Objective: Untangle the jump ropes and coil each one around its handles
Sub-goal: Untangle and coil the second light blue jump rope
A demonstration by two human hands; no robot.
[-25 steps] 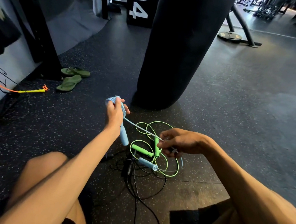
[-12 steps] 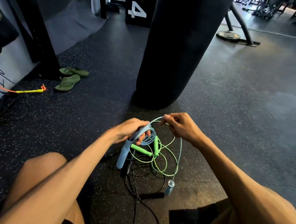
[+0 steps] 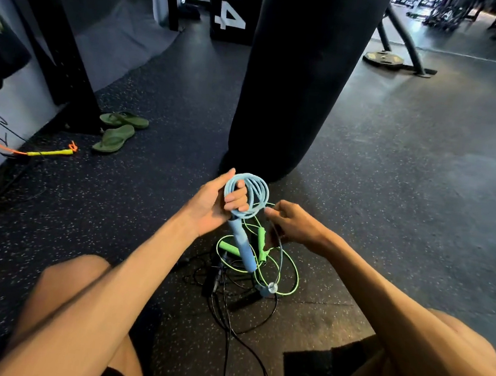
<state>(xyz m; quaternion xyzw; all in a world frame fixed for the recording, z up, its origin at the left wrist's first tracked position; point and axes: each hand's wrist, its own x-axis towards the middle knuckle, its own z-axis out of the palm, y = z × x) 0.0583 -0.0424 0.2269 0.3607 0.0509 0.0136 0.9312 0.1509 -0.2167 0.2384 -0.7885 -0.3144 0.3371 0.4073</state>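
Left hand (image 3: 212, 207) gripped blue handle (image 3: 242, 244) | right hand (image 3: 296, 228) at 3 o'clock pinched blue rope (image 3: 246, 215) | green rope (image 3: 261, 244) lay at 6 o'clock

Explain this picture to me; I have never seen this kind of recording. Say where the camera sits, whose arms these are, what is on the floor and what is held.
No machine here: a person sits on a gym floor, and one camera on their head looks down at their own arms. The left hand grips a blue handle and the blue rope coiled at its top. The right hand pinches the loose part of that rope, which runs down to the second blue handle. On the floor below lie a green rope and a black rope, tangled. A punching bag is ahead; flip-flops lie to the left.
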